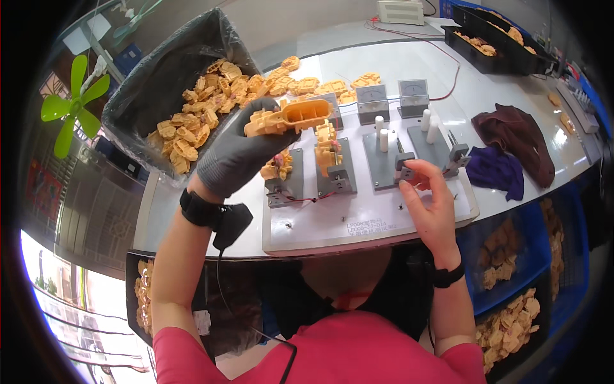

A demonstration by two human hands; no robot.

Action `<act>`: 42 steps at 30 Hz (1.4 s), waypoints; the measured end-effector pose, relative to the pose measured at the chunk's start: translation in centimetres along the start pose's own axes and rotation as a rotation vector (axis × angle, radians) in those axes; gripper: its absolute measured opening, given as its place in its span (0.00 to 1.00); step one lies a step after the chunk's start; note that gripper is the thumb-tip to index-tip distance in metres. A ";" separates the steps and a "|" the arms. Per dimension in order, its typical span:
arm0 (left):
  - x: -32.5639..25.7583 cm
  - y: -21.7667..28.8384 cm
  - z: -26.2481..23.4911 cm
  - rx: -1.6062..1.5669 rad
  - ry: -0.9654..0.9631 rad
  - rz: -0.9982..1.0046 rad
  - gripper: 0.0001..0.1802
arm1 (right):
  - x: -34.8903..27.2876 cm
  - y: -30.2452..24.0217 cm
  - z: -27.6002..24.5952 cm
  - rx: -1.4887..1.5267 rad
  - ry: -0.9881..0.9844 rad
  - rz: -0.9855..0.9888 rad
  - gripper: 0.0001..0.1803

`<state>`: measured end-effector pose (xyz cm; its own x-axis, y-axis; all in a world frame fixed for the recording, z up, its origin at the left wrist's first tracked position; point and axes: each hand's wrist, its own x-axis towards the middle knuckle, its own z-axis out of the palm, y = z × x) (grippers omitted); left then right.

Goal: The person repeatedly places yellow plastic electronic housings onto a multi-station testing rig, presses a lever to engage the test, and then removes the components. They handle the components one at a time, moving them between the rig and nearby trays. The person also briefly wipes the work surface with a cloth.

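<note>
My left hand [225,157], in a dark grey glove, is closed around a yellow-orange plastic housing [306,115] and holds it above the test board [307,233]. The housing's oval hollow faces up. Bare, my right hand [433,208] pinches a small grey block [405,171] at the near end of a grey fixture plate [384,163] with two white posts [384,138]. To the left, similar orange parts sit on two more fixtures, one part [327,150] in the middle and another [277,168] partly under my left hand. A further fixture [430,147] with white posts holds no part.
Meter boxes [372,102] line the board's back. A plastic-lined bin [153,83] of orange parts stands at left, with loose parts [332,86] beside it. Brown cloth [517,137] and purple cloth [495,171] lie at right. Blue crates [537,224] stand below the table edge.
</note>
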<state>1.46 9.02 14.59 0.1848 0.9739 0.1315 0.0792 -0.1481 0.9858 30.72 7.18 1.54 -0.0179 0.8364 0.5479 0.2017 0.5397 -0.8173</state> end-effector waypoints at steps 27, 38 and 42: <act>12.0 -1.1 4.4 0.860 -0.359 0.123 0.16 | 0.1 0.4 -0.4 0.138 0.034 -0.120 0.10; 9.6 -0.8 9.3 1.302 -0.415 0.479 0.22 | 0.1 0.3 -0.4 0.123 0.033 -0.105 0.10; 8.0 -0.5 10.7 1.332 -0.602 0.449 0.26 | 0.0 0.6 -0.5 0.095 0.034 -0.104 0.11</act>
<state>13.42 15.01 14.05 0.7645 0.6446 -0.0003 0.6444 -0.7642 0.0266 31.37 7.48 1.13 -0.0002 0.7727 0.6347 0.1067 0.6311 -0.7683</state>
